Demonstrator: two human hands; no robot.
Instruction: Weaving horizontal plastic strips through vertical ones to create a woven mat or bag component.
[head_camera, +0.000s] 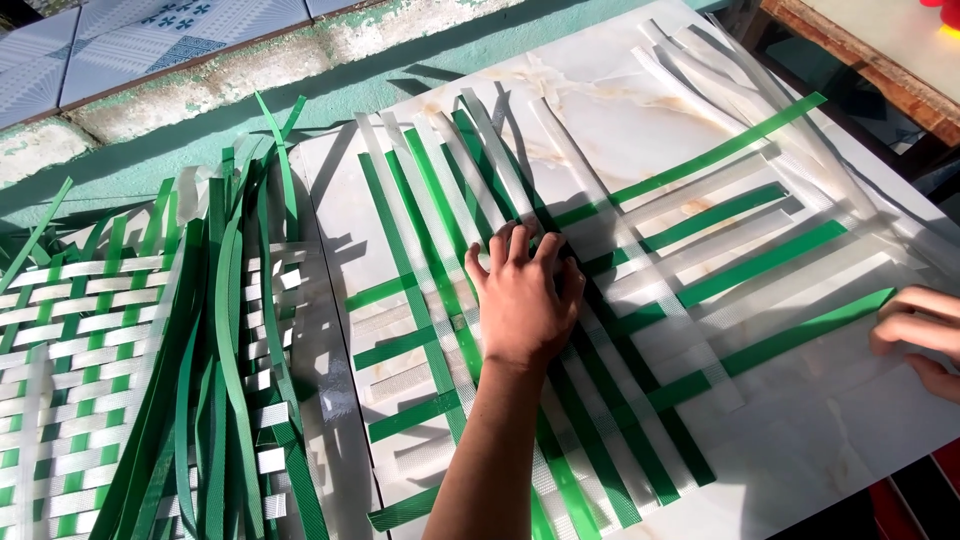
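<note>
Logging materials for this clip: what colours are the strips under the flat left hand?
Green and translucent white strips, interwoven under the left hand; head view.

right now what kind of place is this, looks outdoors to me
Probably an outdoor, floor-level spot for hand weaving. Hard sunlight falls on a marble-patterned tile used as a work surface, the left hand presses crossed green and white plastic straps, and a finished woven panel lies beside a painted concrete ledge.
</note>
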